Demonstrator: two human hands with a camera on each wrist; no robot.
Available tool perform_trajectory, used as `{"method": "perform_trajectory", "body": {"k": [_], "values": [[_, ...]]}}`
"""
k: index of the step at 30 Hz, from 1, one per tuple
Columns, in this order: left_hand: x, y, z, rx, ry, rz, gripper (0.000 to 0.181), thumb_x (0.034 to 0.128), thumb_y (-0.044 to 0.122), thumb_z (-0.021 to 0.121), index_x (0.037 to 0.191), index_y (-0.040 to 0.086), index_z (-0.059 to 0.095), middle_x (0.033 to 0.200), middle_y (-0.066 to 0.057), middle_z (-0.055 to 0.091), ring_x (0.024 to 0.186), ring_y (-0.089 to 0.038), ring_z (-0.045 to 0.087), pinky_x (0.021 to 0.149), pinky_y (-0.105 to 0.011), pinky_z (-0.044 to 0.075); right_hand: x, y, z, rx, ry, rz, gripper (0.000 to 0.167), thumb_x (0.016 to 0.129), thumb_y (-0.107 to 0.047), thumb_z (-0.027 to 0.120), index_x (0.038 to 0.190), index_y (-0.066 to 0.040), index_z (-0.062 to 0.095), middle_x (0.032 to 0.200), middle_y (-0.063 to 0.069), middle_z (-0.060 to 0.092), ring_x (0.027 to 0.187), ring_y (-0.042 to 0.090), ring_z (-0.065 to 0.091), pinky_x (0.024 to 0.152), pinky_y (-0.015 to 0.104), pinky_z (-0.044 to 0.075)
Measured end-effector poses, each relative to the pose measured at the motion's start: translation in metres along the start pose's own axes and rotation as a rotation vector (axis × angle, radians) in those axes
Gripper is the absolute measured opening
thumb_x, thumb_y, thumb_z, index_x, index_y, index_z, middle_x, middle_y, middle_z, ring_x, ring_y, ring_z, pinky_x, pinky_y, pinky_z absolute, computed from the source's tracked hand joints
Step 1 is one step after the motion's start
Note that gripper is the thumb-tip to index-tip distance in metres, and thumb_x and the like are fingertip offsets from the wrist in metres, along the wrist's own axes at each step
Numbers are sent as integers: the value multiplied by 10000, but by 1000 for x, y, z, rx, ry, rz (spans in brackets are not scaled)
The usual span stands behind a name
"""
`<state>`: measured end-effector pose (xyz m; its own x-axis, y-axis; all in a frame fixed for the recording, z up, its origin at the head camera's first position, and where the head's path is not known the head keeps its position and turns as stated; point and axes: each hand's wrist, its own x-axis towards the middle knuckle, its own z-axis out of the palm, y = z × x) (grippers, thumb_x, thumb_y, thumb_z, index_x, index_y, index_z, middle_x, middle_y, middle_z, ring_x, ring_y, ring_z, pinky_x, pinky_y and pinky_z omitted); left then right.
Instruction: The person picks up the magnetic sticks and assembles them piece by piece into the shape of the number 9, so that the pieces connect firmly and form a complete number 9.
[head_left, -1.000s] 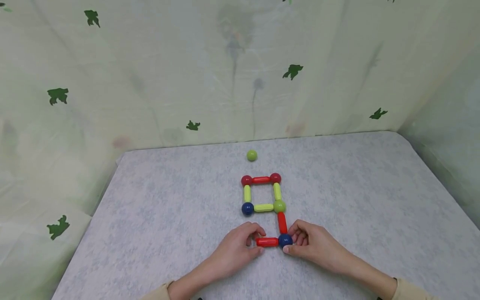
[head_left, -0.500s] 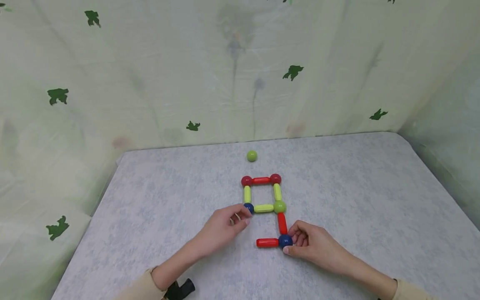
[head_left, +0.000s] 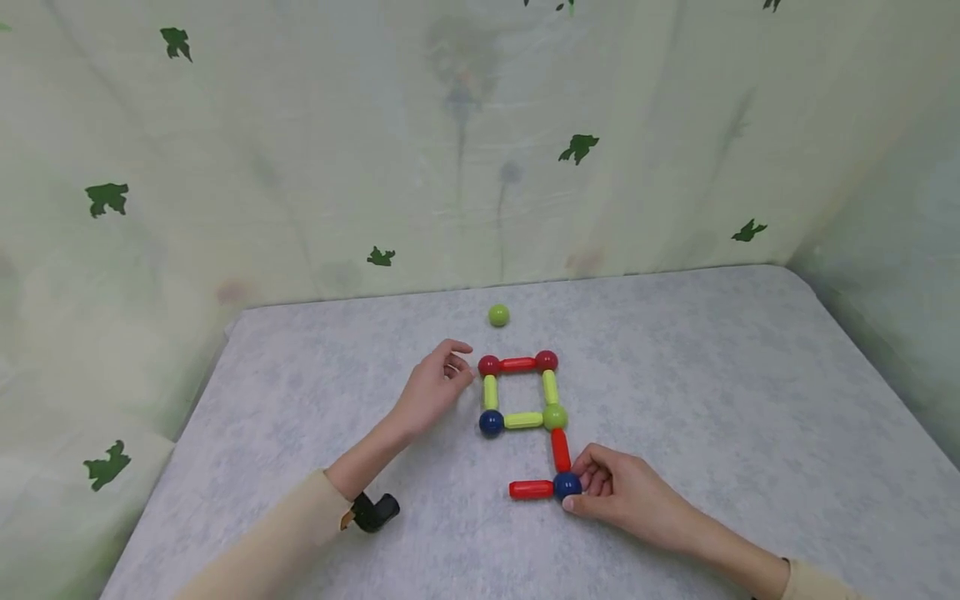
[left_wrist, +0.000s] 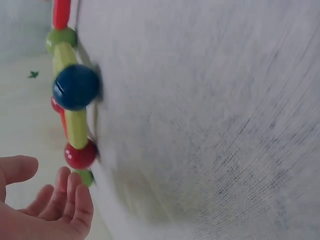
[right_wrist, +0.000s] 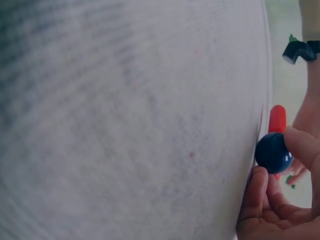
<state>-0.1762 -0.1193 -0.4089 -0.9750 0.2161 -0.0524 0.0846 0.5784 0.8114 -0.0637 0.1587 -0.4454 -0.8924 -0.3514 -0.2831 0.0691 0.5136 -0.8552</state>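
Observation:
My right hand [head_left: 628, 497] pinches a dark blue ball [head_left: 567, 485] between thumb and fingers; the right wrist view shows the same blue ball [right_wrist: 273, 153]. From it one red rod [head_left: 531, 490] points left and another red rod [head_left: 561, 451] runs up to a green ball [head_left: 554, 416]. That green ball is a corner of a square of yellow-green rods, one red rod [head_left: 517, 364], two red balls [head_left: 488, 365] and a second blue ball [head_left: 491, 423]. Beside the square's upper left corner, my left hand [head_left: 432, 390] holds nothing, its fingers loosely bent.
A loose green ball [head_left: 498, 315] lies beyond the square, near the far edge of the grey cloth-covered table [head_left: 697, 375]. Behind hangs a pale curtain [head_left: 315, 167] with green leaf shapes. A black camera mount [head_left: 377, 511] sits at the left wrist.
My left hand has left the red rod's free end and moved up and left past the square's lower blue ball. The right hand stays on its blue ball.

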Motion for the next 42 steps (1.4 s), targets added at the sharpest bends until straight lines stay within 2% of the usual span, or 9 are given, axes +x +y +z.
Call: {"method": "perform_trajectory", "body": {"k": [3, 6, 9, 16, 23, 28, 31, 37, 42], "values": [[14, -7, 3, -18, 25, -44, 391, 972, 194, 605, 1334, 76, 514, 1078, -64, 606, 970, -219, 583, 773, -356, 494, 0, 1, 0, 7, -1, 6, 386, 780, -363, 833, 997, -128, 616, 823, 11, 594, 739, 186, 549, 607, 249, 463], [26, -14, 4, -32, 22, -76, 388, 971, 207, 619, 1325, 81, 523, 1189, -80, 573, 1055, -234, 568, 847, -380, 501, 0, 1, 1, 19, -4, 20, 398, 773, -367, 838, 998, -124, 617, 823, 13, 594, 742, 186, 547, 607, 247, 461], [41, -23, 2, -49, 4, -80, 351, 965, 187, 629, 1292, 83, 552, 1262, -76, 551, 1100, -235, 562, 890, -388, 497, 0, 1, 2, 24, -6, 24, 400, 770, -366, 840, 997, -123, 617, 822, 13, 595, 742, 186, 547, 607, 246, 461], [73, -33, -1, -114, -16, -54, 362, 951, 138, 653, 1291, 61, 555, 1246, -73, 577, 1080, -233, 585, 861, -372, 512, -1, 1, 1, 18, -3, 25, 396, 772, -367, 838, 994, -124, 618, 821, 13, 593, 743, 186, 546, 608, 249, 462], [88, -33, 5, -109, 8, -48, 408, 938, 163, 677, 1317, 81, 553, 1289, -62, 576, 1123, -230, 578, 915, -383, 493, -1, 0, 2, 13, -5, 26, 397, 772, -368, 838, 998, -127, 616, 822, 11, 592, 749, 186, 548, 613, 253, 467], [99, -24, 11, -138, 48, -2, 442, 907, 127, 710, 1319, 66, 560, 1289, -79, 581, 1101, -242, 589, 901, -381, 501, 0, -1, 2, 5, 3, 30, 396, 770, -365, 840, 996, -130, 615, 819, 7, 589, 746, 181, 545, 610, 251, 464], [105, -19, 15, -150, 48, 21, 468, 899, 105, 719, 1336, 65, 557, 1302, -88, 571, 1112, -242, 584, 898, -374, 503, 0, 0, 2, 6, 7, 29, 392, 772, -361, 839, 996, -131, 614, 819, 8, 590, 744, 182, 547, 609, 251, 465], [113, -14, 22, -70, 8, 40, 469, 929, 101, 681, 1378, 94, 545, 1336, -86, 552, 1163, -242, 547, 926, -371, 484, 1, 0, 1, 10, 4, 37, 406, 768, -370, 841, 1002, -130, 613, 829, 9, 591, 754, 183, 548, 617, 254, 470], [116, -11, 27, 3, -1, 76, 440, 949, 97, 648, 1378, 93, 551, 1340, -107, 545, 1189, -262, 517, 986, -381, 434, 2, -1, 1, 8, 4, 44, 410, 763, -375, 844, 999, -130, 614, 825, 10, 590, 752, 182, 547, 615, 255, 469]]}}
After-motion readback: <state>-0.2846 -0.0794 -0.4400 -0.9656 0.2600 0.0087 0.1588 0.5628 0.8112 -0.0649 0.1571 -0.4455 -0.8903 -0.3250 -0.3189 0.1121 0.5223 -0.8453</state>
